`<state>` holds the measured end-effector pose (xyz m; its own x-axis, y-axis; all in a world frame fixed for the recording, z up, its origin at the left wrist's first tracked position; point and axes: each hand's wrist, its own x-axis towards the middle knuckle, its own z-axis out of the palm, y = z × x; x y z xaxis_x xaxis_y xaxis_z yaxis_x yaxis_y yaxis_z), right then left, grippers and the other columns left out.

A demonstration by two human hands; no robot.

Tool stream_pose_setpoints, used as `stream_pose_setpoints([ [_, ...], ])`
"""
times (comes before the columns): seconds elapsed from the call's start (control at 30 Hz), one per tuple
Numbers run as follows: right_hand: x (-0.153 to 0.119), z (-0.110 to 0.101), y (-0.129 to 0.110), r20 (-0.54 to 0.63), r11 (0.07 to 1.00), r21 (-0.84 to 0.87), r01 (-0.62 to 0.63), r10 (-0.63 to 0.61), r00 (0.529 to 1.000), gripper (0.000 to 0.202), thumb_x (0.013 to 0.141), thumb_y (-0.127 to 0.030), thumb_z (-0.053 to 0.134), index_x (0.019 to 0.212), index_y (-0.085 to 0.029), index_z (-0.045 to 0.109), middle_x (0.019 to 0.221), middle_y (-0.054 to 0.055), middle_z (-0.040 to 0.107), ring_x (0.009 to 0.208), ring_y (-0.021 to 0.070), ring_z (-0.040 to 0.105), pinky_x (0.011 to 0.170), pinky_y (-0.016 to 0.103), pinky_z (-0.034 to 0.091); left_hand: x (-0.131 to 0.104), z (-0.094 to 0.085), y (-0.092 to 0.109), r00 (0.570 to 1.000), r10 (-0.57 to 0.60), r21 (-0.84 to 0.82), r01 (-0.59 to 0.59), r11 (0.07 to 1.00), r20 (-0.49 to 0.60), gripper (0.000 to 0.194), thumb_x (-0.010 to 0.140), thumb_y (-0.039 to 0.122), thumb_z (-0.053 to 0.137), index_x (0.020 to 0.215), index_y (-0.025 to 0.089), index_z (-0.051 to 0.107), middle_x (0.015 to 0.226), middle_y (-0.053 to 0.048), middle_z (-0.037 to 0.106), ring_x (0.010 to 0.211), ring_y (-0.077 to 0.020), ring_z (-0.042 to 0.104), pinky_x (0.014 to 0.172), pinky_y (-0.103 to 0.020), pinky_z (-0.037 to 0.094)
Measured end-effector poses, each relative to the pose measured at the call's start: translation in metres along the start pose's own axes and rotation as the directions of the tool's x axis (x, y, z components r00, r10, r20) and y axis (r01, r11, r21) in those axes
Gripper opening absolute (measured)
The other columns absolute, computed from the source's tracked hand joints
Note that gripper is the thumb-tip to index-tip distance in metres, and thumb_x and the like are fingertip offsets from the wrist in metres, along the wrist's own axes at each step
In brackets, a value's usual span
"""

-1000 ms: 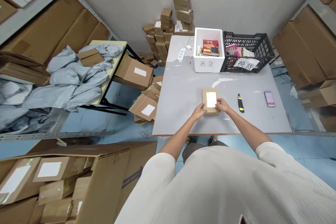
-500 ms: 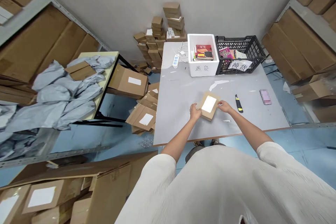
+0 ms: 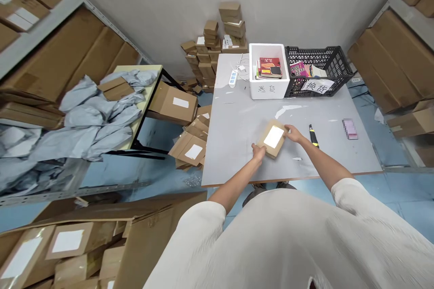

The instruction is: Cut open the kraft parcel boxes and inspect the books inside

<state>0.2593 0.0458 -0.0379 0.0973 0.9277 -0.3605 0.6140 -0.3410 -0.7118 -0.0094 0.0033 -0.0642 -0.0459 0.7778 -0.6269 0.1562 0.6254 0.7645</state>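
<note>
A small brown cardboard box (image 3: 271, 148) with a white label on top is between my hands over the grey table (image 3: 233, 144). My left hand (image 3: 258, 151) grips its lower left corner. On the upper right edge, my right hand (image 3: 293, 133) holds the box with its fingers. Right of my right hand lies a black and yellow box cutter (image 3: 313, 136), its lower end close to my forearm. A pinkish, pixelated item (image 3: 350, 129) rests farther right.
A white foam bin (image 3: 269, 92) and a black crate (image 3: 342, 70), both holding books, stand at the table's back beside a power strip (image 3: 233, 78). Left are stacked boxes (image 3: 206, 70), a side table (image 3: 152, 72) with grey parcels, and a large open carton (image 3: 159, 230).
The view has shifted, so the scene sits farther right. My left hand has moved from the box's left side to its lower left corner, and the box has turned slightly.
</note>
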Motion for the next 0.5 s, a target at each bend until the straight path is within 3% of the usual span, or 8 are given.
stream_pose_setpoints([
  [0.13, -0.005, -0.008, 0.011, 0.025, 0.989, 0.040, -0.143, 0.142, 0.990, 0.076, 0.083, -0.029, 0.077, 0.156, -0.016, 0.061, 0.145, 0.018, 0.070, 0.125, 0.0319, 0.070, 0.112, 0.042, 0.054, 0.012, -0.001, 0.013, 0.998, 0.062, -0.076, -0.064, 0.995, -0.019, 0.110, 0.077, 0.017, 0.076, 0.170, 0.021, 0.018, 0.157, -0.017, 0.062, 0.143, -0.0268, 0.063, 0.120, -0.036, 0.048],
  [0.2, -0.010, -0.012, 0.020, 0.085, 0.973, 0.083, -0.217, 0.210, 0.974, 0.075, 0.081, -0.029, 0.080, 0.153, -0.015, 0.063, 0.134, 0.018, 0.076, 0.113, 0.0309, 0.075, 0.104, 0.042, 0.059, 0.019, -0.005, 0.023, 0.992, 0.123, -0.110, -0.120, 0.987, 0.013, 0.106, 0.075, 0.012, 0.072, 0.170, 0.022, 0.026, 0.157, -0.016, 0.063, 0.145, -0.0265, 0.062, 0.121, -0.037, 0.048],
  [0.3, -0.016, -0.014, 0.031, 0.206, 0.920, 0.155, -0.360, 0.326, 0.923, 0.078, 0.079, -0.031, 0.085, 0.152, -0.013, 0.063, 0.123, 0.020, 0.080, 0.102, 0.0326, 0.079, 0.097, 0.046, 0.062, 0.029, -0.014, 0.035, 0.992, 0.114, -0.109, -0.108, 0.988, 0.055, 0.101, 0.072, 0.012, 0.071, 0.166, 0.022, 0.038, 0.157, -0.016, 0.063, 0.147, -0.0296, 0.061, 0.121, -0.040, 0.049],
  [0.4, -0.017, -0.012, 0.035, 0.162, 0.907, 0.246, -0.342, 0.310, 0.937, 0.079, 0.080, -0.037, 0.086, 0.153, -0.016, 0.063, 0.143, 0.023, 0.073, 0.125, 0.0372, 0.074, 0.109, 0.051, 0.058, 0.036, -0.019, 0.044, 0.996, 0.065, -0.032, -0.064, 0.997, 0.055, 0.098, 0.071, 0.015, 0.074, 0.164, 0.021, 0.044, 0.166, -0.020, 0.053, 0.154, -0.0323, 0.053, 0.122, -0.040, 0.047],
  [0.5, -0.012, -0.006, 0.031, 0.043, 0.906, 0.346, -0.244, 0.244, 0.969, 0.084, 0.083, -0.044, 0.081, 0.160, -0.021, 0.058, 0.168, 0.020, 0.054, 0.152, 0.0371, 0.055, 0.123, 0.051, 0.048, 0.042, -0.018, 0.053, 0.997, 0.053, 0.013, -0.054, 0.998, 0.056, 0.103, 0.071, 0.019, 0.079, 0.167, 0.022, 0.041, 0.170, -0.021, 0.049, 0.157, -0.0328, 0.049, 0.122, -0.039, 0.046],
])
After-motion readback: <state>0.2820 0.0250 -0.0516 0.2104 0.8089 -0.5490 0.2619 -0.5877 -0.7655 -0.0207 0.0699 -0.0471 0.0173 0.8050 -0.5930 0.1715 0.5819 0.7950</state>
